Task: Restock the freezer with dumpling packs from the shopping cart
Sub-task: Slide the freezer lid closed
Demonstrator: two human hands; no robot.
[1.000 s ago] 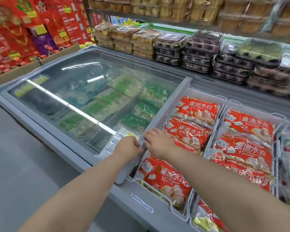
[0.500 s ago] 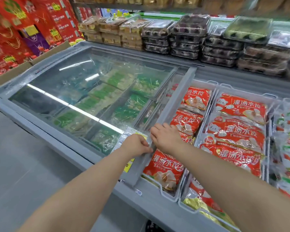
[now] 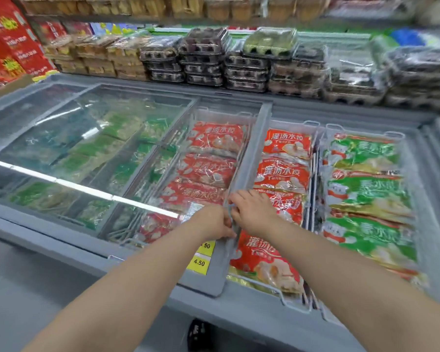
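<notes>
The sliding glass lid (image 3: 127,158) has moved to the right since a second ago: its grey edge bar (image 3: 249,158) now lies between the two columns of red dumpling packs, so the left column (image 3: 208,161) shows through the glass and only the right column (image 3: 282,174) lies uncovered. Both hands have stayed on that bar near its front end, the left hand (image 3: 214,223) on the glass side, the right hand (image 3: 254,212) on the open side, fingers of both curled around the bar, gripping it

The freezer (image 3: 239,311) is a grey chest with white wire baskets (image 3: 292,304) inside; green packs (image 3: 366,191) fill the basket to the right. Yellow price tags (image 3: 200,262) sit on the lid's front edge. Behind it a shelf holds stacked clear trays (image 3: 203,59) of dark and brown food, with red boxes (image 3: 10,39) at far left

The picture is blurred by motion, the pack print hard to read, and the glass glare dulls the green packs under the lid. No cart is in view
</notes>
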